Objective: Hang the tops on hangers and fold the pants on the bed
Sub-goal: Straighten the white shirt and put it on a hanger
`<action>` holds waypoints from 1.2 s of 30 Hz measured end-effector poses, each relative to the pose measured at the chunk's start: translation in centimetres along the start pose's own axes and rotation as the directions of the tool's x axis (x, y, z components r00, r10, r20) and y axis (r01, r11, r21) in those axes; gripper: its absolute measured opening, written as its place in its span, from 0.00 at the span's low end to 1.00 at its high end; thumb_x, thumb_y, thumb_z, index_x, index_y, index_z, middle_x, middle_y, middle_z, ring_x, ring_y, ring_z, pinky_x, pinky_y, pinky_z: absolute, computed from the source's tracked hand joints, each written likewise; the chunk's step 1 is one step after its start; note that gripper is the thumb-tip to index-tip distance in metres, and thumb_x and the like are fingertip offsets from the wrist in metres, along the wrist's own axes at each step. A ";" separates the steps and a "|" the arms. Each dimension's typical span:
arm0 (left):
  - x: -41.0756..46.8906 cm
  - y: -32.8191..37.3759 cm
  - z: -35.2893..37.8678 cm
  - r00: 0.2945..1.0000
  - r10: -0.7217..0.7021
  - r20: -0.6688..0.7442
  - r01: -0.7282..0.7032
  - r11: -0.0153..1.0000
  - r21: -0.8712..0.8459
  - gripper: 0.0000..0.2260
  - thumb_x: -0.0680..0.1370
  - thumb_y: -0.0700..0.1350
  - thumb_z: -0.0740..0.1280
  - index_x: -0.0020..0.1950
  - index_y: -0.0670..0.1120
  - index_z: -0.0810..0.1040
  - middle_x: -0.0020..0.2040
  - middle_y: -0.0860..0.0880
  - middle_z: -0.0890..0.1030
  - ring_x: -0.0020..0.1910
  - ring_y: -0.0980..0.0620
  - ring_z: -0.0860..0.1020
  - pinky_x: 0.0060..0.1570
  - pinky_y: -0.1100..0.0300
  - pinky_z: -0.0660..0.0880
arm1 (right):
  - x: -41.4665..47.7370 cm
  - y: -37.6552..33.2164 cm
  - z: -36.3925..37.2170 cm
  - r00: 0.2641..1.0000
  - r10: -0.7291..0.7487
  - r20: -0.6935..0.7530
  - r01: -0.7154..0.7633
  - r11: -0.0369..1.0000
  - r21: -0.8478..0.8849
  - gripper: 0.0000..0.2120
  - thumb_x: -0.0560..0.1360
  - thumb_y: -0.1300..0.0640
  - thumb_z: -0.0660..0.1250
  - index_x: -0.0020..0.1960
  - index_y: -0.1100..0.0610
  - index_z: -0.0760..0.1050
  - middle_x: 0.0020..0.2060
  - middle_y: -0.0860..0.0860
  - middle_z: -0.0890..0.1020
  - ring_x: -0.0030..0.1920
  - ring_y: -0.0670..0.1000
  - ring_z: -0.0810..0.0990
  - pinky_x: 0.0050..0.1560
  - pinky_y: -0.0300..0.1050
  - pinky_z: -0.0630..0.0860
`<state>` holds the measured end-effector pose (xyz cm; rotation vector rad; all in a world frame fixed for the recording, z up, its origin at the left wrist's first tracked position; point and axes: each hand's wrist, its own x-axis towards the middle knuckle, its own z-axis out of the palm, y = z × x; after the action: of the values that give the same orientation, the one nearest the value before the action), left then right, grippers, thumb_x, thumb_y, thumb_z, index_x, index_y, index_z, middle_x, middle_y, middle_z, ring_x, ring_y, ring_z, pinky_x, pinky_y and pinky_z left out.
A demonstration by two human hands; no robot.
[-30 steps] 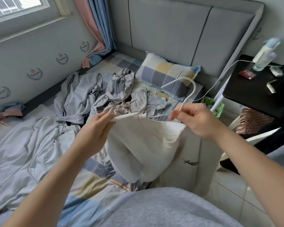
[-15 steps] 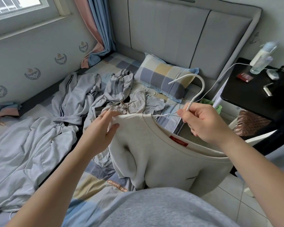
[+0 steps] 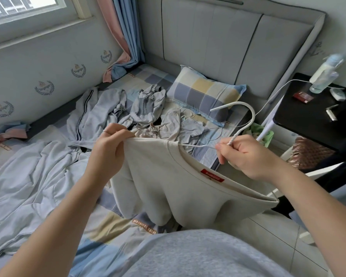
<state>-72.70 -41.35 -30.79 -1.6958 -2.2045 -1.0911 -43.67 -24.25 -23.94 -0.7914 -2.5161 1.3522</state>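
Note:
A cream top [image 3: 180, 188] with a red neck label hangs in front of me over the bed's near edge. Inside its neck sits a white hanger [image 3: 246, 120], hook pointing up. My right hand [image 3: 248, 154] grips the hanger just below the hook. My left hand [image 3: 108, 148] pinches the top's left shoulder where the hanger's arm ends. The top's right shoulder droops under my right forearm. Farther back on the bed [image 3: 112, 222] lies a heap of grey clothes [image 3: 148, 116], and grey pants with dark side stripes [image 3: 88, 118] lie beside it.
A checked pillow [image 3: 204, 92] leans at the grey headboard. A pale blue sheet [image 3: 28, 176] is rumpled on the left. To the right stands a black bedside table [image 3: 308, 122] with a bottle [image 3: 324, 74], a red box and a white cable. Tiled floor lies below it.
The top's neck has opened toward me, showing the red label, and the garment has spread wider on the hanger. Both hands stayed on it, the right drifting slightly right.

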 end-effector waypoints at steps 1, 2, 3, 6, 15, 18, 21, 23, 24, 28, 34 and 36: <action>0.4 -0.4 -0.1 1.000 -0.027 -0.006 0.027 0.999 -0.020 0.15 0.76 0.31 0.57 0.50 0.36 0.83 0.50 0.45 0.76 0.47 0.55 0.73 0.51 0.72 0.68 | -0.1 -0.2 0.2 1.000 0.000 0.007 0.000 0.999 0.035 0.20 0.83 0.53 0.59 0.36 0.62 0.75 0.23 0.49 0.64 0.24 0.46 0.62 0.27 0.34 0.61; 0.7 -0.7 -0.1 0.998 -0.065 -0.001 0.065 0.998 -0.027 0.14 0.76 0.31 0.58 0.51 0.36 0.83 0.50 0.46 0.75 0.47 0.55 0.72 0.50 0.72 0.67 | -0.2 -0.4 0.5 1.000 -0.003 0.007 0.003 0.998 0.067 0.19 0.83 0.54 0.59 0.37 0.62 0.75 0.23 0.48 0.65 0.24 0.47 0.62 0.27 0.34 0.62; 0.9 -0.9 -0.1 0.994 -0.110 0.018 0.110 0.994 -0.015 0.13 0.77 0.31 0.58 0.52 0.37 0.82 0.49 0.45 0.76 0.47 0.53 0.73 0.49 0.69 0.68 | -0.2 -0.5 0.7 1.000 -0.008 0.002 0.007 0.996 0.093 0.19 0.83 0.54 0.59 0.37 0.63 0.75 0.23 0.46 0.66 0.24 0.46 0.62 0.28 0.33 0.62; 1.1 -0.2 -0.1 0.977 -0.166 0.136 0.163 0.986 0.033 0.14 0.74 0.26 0.59 0.50 0.39 0.79 0.42 0.50 0.74 0.45 0.44 0.73 0.42 0.61 0.64 | -0.2 -0.6 1.3 1.000 -0.008 -0.024 0.011 0.991 0.133 0.19 0.83 0.56 0.60 0.37 0.65 0.74 0.22 0.44 0.67 0.23 0.43 0.63 0.28 0.33 0.63; 3.1 3.7 -1.8 0.705 -0.129 0.697 0.390 0.892 -0.229 0.20 0.79 0.59 0.66 0.47 0.40 0.81 0.35 0.42 0.71 0.33 0.52 0.68 0.36 0.59 0.64 | -0.2 -0.4 1.5 0.999 0.031 -0.033 -0.026 0.990 0.140 0.19 0.82 0.53 0.61 0.37 0.64 0.73 0.23 0.51 0.65 0.24 0.46 0.64 0.28 0.31 0.64; 3.3 3.7 -1.6 0.728 -0.106 0.677 0.358 0.901 -0.244 0.13 0.76 0.59 0.67 0.46 0.51 0.85 0.37 0.44 0.78 0.34 0.44 0.71 0.37 0.51 0.69 | -0.5 -0.5 1.6 0.999 0.045 -0.021 -0.042 0.990 0.134 0.20 0.81 0.52 0.61 0.38 0.66 0.73 0.25 0.55 0.64 0.25 0.48 0.63 0.29 0.30 0.66; 2.9 3.8 -0.9 0.841 -0.093 0.533 0.314 0.887 -0.340 0.02 0.76 0.47 0.73 0.45 0.53 0.86 0.42 0.48 0.81 0.42 0.46 0.78 0.45 0.54 0.74 | -0.7 -0.5 1.4 0.998 0.063 -0.023 -0.059 0.988 0.143 0.19 0.82 0.55 0.60 0.38 0.66 0.72 0.22 0.51 0.64 0.23 0.45 0.62 0.27 0.30 0.66; 2.5 4.5 -0.7 0.909 -0.035 0.415 0.187 0.924 -0.332 0.02 0.76 0.42 0.74 0.47 0.48 0.86 0.43 0.50 0.81 0.42 0.54 0.78 0.45 0.63 0.73 | -0.9 -0.4 1.2 0.997 0.070 -0.037 -0.064 0.988 0.143 0.18 0.82 0.56 0.60 0.37 0.65 0.72 0.21 0.46 0.65 0.22 0.44 0.65 0.27 0.30 0.66; 2.3 4.8 -0.6 0.927 0.035 0.373 0.083 0.952 -0.294 0.03 0.77 0.41 0.73 0.49 0.45 0.86 0.44 0.50 0.82 0.43 0.55 0.78 0.46 0.65 0.74 | -0.9 -0.3 1.2 0.996 0.071 -0.050 -0.063 0.987 0.144 0.18 0.82 0.56 0.60 0.37 0.65 0.72 0.21 0.45 0.65 0.22 0.44 0.66 0.27 0.30 0.66; 1.1 5.4 1.1 0.911 0.160 0.381 -0.116 0.984 -0.138 0.12 0.81 0.39 0.63 0.61 0.42 0.81 0.56 0.47 0.83 0.55 0.47 0.81 0.56 0.53 0.77 | -0.7 0.1 1.8 0.994 0.052 -0.100 -0.036 0.988 0.153 0.19 0.81 0.50 0.63 0.37 0.63 0.75 0.24 0.56 0.65 0.25 0.52 0.63 0.27 0.33 0.64; 0.0 5.6 2.7 0.976 0.075 0.204 -0.037 0.982 -0.184 0.14 0.78 0.35 0.58 0.58 0.42 0.80 0.52 0.56 0.78 0.53 0.47 0.78 0.53 0.45 0.75 | 0.0 -0.4 1.6 1.000 0.025 -0.005 -0.022 0.955 0.296 0.16 0.76 0.48 0.66 0.44 0.62 0.80 0.27 0.58 0.70 0.26 0.55 0.68 0.26 0.43 0.69; -0.1 5.2 2.6 0.990 0.052 0.130 -0.027 0.982 -0.186 0.13 0.77 0.33 0.59 0.57 0.42 0.79 0.52 0.55 0.78 0.52 0.47 0.78 0.53 0.42 0.75 | 0.1 0.3 1.1 1.000 0.009 -0.001 -0.008 0.965 0.261 0.14 0.73 0.48 0.68 0.50 0.59 0.81 0.35 0.56 0.80 0.36 0.53 0.78 0.41 0.41 0.79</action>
<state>-67.33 -39.30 -30.37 -1.9331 -2.1966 -1.2390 -44.11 -24.87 -24.81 -0.7473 -2.2689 1.6402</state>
